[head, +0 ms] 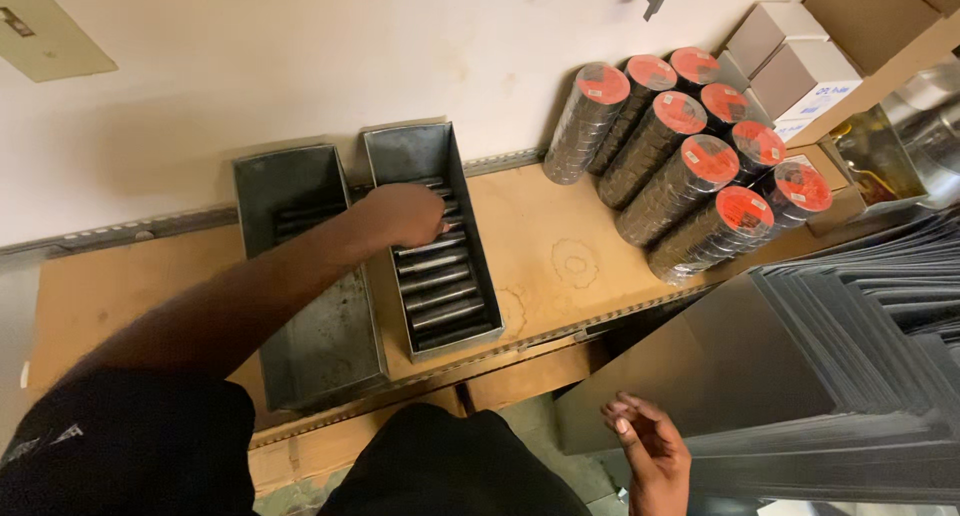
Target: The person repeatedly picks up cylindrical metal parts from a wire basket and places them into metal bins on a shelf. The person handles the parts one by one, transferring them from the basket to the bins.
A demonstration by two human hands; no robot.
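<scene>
The left hand reaches into a gray metal tray on a brown shelf. Short metal rods lie in a row inside this tray. The hand rests on top of the rods at the far end, and most of the rods show toward 5 o'clock from it. The fingers curl down onto the rods, but I cannot tell if they grip one.

A second metal tray sits just beside the first, toward 8 o'clock from the hand. A few rods lie at its far end.

The right hand is low down at 5 o'clock, well apart from the trays. It is open and holds nothing, with its fingers loosely bent.

Stacks of black tape rolls with red tops lie on the shelf at 2 o'clock. Small boxes sit behind them. Flat gray metal sheets are piled at 4 o'clock.
</scene>
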